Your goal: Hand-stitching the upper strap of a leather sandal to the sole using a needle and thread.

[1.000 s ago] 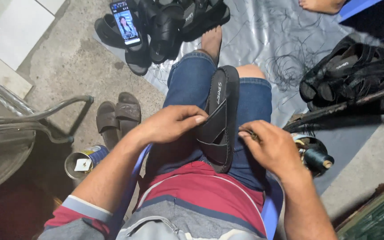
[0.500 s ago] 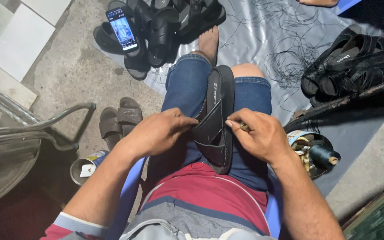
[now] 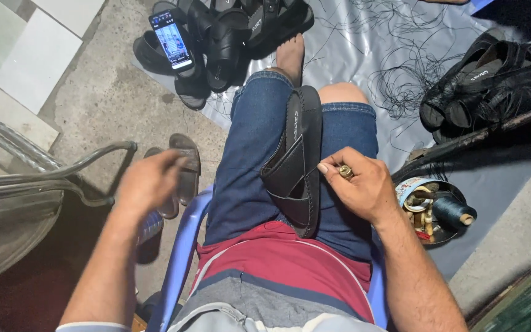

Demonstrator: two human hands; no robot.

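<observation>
Black sandal (image 3: pixel 295 163) propped on lap for stitching, right hand (image 3: pixel 357 184) steadying its edge with fingers curled, pinching a small tool; left hand (image 3: pixel 149 181) blurred aside, fingers unclear.

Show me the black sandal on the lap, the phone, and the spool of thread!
sandal (image 3: pixel 296 166), head view, on its strap
phone (image 3: pixel 171 40), head view, middle of screen
spool (image 3: pixel 453 211), head view, its dark thread

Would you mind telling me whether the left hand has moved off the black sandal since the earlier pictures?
Yes. The left hand has left the black sandal on the lap and swung out to the person's left, now blurred above the brown sandals on the floor.
</observation>
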